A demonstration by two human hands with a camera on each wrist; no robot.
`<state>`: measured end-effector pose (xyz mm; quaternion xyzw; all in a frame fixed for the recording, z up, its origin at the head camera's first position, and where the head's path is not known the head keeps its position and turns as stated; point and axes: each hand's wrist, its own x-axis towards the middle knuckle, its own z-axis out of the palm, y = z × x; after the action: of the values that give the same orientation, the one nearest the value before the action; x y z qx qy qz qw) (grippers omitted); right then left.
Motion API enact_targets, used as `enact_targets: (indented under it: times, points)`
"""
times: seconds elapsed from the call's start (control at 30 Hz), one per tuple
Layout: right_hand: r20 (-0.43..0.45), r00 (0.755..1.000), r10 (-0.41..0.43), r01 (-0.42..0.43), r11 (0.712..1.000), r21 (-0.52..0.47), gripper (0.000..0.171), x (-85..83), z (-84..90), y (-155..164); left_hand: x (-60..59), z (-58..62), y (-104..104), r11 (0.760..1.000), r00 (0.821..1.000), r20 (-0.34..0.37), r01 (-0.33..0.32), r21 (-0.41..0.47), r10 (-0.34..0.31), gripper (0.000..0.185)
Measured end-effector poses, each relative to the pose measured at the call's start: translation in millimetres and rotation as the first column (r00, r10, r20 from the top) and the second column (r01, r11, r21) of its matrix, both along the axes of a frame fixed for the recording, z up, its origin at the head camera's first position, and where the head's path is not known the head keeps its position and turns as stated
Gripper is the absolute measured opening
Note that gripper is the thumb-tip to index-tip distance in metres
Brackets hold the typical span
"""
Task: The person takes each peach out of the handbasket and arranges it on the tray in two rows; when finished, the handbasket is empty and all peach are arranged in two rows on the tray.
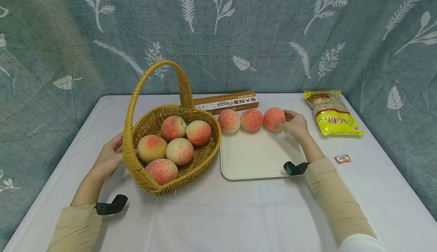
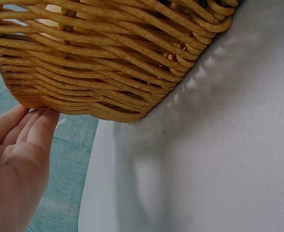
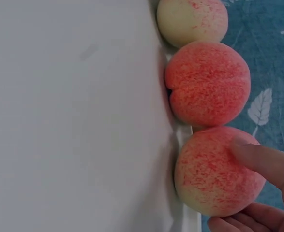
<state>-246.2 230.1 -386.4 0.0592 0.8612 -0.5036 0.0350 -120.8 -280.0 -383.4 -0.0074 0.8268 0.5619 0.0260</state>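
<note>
- Head view: a white-covered counter [image 1: 239, 214] is seen from above, backed by a blue-grey curtain [image 1: 273, 35] printed with white leaves.
- A woven basket [image 1: 201, 157] with a tall arched handle stands left of centre; five peaches are held inside it.
- The left hand [image 1: 109, 159] is laid against the basket's outer wall, fingers straight and relaxed, gripping nothing; the left wrist view shows the fingertips [image 2: 33, 123] just beneath the weave.
- A cream tray [image 1: 256, 157] lies just right of the basket, with three peaches lined along its far edge.
- The rightmost peach [image 1: 274, 118] is held by the right hand [image 1: 296, 125], thumb and fingers curled around it; it rests at the tray's far right corner.
- A pasta box [image 1: 227, 102] lies behind the tray.
- A yellow noodle packet [image 1: 331, 112] lies far right, a small sachet [image 1: 343, 159] nearer.
</note>
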Motion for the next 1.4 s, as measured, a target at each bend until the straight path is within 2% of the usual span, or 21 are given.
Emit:
enact_targets:
  times: [0.13, 0.27, 0.53, 0.83, 1.1, 1.4]
  points:
    - [0.010, 1.000, 0.015, -0.015, 1.000, 0.021, 0.072, 0.9, 2.1, 1, -0.1, -0.6, -1, 1.000, 1.000, 0.001, 0.005, -0.004, -0.005, 0.081]
    - [0.016, 1.000, -0.011, 0.011, 1.000, 0.017, 0.074, 1.8, 3.7, -2, -0.2, -1.2, 0, 1.000, 1.000, -0.012, 0.000, -0.002, 0.000, 0.080]
    - [-0.008, 0.999, -0.033, 0.033, 0.996, 0.085, 0.074, 1.6, 3.8, -8, -0.5, -2.2, 0, 1.000, 1.000, -0.014, -0.009, 0.015, 0.009, 0.081]
    - [-0.004, 1.000, -0.014, 0.014, 0.995, 0.101, 0.079, 4.6, 8.8, -8, -1.4, -0.7, 1, 1.000, 1.000, -0.005, -0.010, 0.019, 0.011, 0.081]
    - [-0.028, 1.000, -0.012, 0.014, 0.997, 0.076, 0.075, 7.1, 14.3, -7, -1.9, -1.5, 1, 1.000, 1.000, -0.030, -0.005, 0.022, 0.006, 0.080]
    - [-0.098, 0.995, 0.012, 0.002, 0.991, 0.135, 0.073, 10.7, 26.0, -18, -2.7, -1.8, 2, 1.000, 1.000, -0.018, -0.011, 0.027, 0.012, 0.080]
